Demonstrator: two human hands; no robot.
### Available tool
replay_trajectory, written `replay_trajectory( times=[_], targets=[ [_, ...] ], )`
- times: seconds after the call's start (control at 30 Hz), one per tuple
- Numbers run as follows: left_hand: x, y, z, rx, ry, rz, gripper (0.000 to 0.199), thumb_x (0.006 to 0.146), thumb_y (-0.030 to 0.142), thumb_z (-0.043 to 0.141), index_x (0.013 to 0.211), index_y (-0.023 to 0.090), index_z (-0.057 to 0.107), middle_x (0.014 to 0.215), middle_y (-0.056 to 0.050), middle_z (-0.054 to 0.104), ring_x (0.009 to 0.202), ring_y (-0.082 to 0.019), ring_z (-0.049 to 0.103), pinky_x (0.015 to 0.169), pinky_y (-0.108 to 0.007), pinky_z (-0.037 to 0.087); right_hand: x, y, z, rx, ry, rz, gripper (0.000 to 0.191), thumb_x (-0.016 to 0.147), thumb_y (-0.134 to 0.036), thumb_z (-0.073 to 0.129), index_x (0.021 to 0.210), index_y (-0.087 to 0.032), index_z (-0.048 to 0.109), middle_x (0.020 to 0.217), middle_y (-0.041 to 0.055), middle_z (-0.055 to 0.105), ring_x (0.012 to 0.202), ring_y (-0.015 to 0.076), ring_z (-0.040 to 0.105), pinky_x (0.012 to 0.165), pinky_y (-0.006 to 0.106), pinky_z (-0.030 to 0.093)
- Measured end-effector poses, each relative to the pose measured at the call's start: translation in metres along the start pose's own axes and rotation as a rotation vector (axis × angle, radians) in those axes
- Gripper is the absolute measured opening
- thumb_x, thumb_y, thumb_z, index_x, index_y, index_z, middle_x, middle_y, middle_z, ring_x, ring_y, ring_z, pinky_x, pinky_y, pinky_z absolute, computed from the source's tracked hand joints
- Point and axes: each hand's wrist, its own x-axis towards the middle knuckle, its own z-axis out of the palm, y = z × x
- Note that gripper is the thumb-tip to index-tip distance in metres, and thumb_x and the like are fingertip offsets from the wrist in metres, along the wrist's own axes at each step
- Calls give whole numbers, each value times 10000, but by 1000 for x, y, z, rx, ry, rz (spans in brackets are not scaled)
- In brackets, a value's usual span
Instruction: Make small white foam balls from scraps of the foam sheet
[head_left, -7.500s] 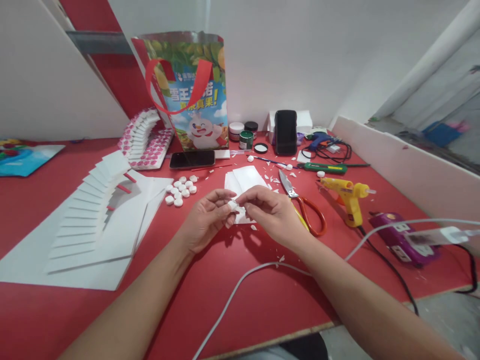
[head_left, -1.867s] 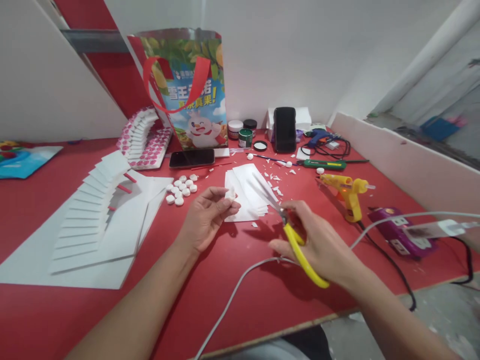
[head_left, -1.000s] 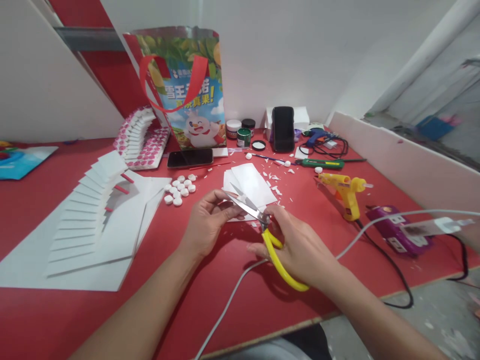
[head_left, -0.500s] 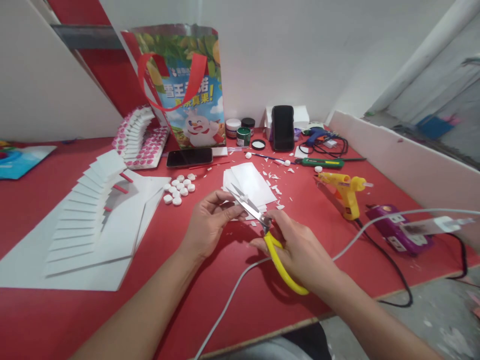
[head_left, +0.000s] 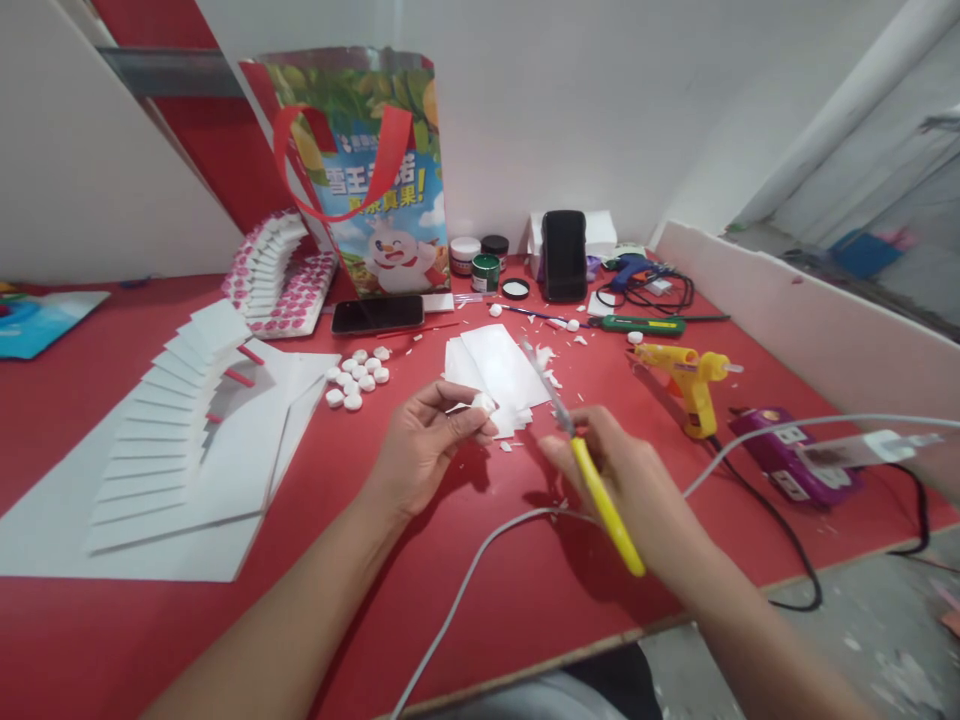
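Observation:
Between the thumb and fingers of my left hand (head_left: 429,440) is a small white piece (head_left: 484,403), held above the front of the white paper sheets (head_left: 501,368). My right hand (head_left: 626,480) grips the yellow handles of the scissors (head_left: 600,490), whose blades point up and away, to the right of the white piece and apart from it. The blades look nearly closed and a little blurred. White scraps (head_left: 551,370) lie beside the sheets. Several round white pieces (head_left: 352,385) sit in a group left of my left hand.
Fanned white strips (head_left: 157,430) lie on white boards at left. Behind stand a printed bag (head_left: 390,200), a flat phone (head_left: 377,315), jars (head_left: 486,272) and an upright black phone (head_left: 564,255). At right are a yellow glue gun (head_left: 694,380), a purple box (head_left: 787,455) and a cable (head_left: 480,555).
My right hand has moved right with the scissors, and the blades have left the white piece and closed together. My left hand has barely moved.

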Motion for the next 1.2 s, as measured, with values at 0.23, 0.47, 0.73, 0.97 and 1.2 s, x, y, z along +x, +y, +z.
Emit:
replay_trajectory(
  times=[0.23,0.47,0.73,0.97,1.2],
  targets=[
    [1,3,-4,-55,-50,15,279,642,208,887,823,152,681,835,-19,735,684,-117,708,677,-225,591,43,12,-21,-629,-31,282,286,958,-392,466,1016,-141,591,790,177,719,747,332,710,546,312,352],
    [0,6,-4,-97,-59,-5,307,622,192,897,830,159,673,784,1,720,666,-105,695,665,-206,580,54,11,-18,-743,-84,169,324,948,-389,504,989,-114,669,939,215,704,840,334,711,577,327,405],
    [1,3,-3,21,-51,58,314,630,236,896,819,165,655,773,6,707,665,-123,694,694,-258,587,31,-27,-14,79,96,-434,116,940,-259,582,952,-194,677,915,49,720,751,147,650,674,250,465],
    [0,-3,-8,142,-85,160,236,711,202,843,857,171,661,806,0,698,715,-129,688,716,-264,585,25,-33,13,49,151,-388,145,948,-221,546,906,-167,673,858,59,711,674,143,610,629,257,405],
    [-1,-4,-9,212,-99,185,219,719,194,842,860,185,675,808,8,687,755,-131,685,742,-258,582,24,-35,16,-76,177,-398,192,951,-234,500,860,-157,650,763,45,660,566,122,516,566,251,338]
  ],
)
